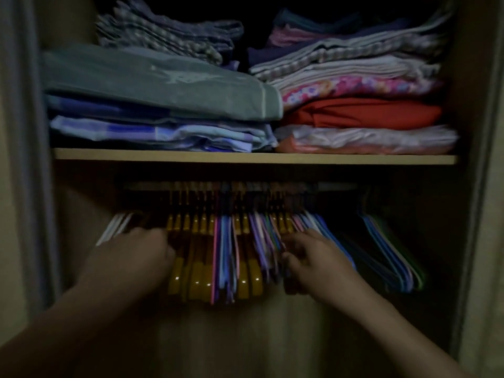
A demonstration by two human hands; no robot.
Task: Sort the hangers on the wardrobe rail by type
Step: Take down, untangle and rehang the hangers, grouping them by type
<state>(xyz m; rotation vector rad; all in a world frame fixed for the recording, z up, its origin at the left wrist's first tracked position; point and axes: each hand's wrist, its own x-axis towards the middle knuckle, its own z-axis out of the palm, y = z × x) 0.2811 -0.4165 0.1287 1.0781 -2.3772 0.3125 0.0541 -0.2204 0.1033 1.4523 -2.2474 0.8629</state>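
- While the picture is dim and blurred, the hangers show as a packed row on the wardrobe rail, under the shelf.
- Wooden hangers hang in a clump at about 7 o'clock from the row's middle, a smaller wooden clump sits further right, and thin coloured hangers stand between and beside them (pink, blue, purple).
- A looser coloured bunch hangs well apart at 3 o'clock; pale hangers at 9 o'clock.
- The left hand lies at the wooden clump's left edge, fingers curled toward it; whether it grips one I cannot tell.
- The right hand has bent fingers in among the coloured hangers; its hold is too blurred to judge.
- Folded linens are stacked on the shelf at 12 o'clock.
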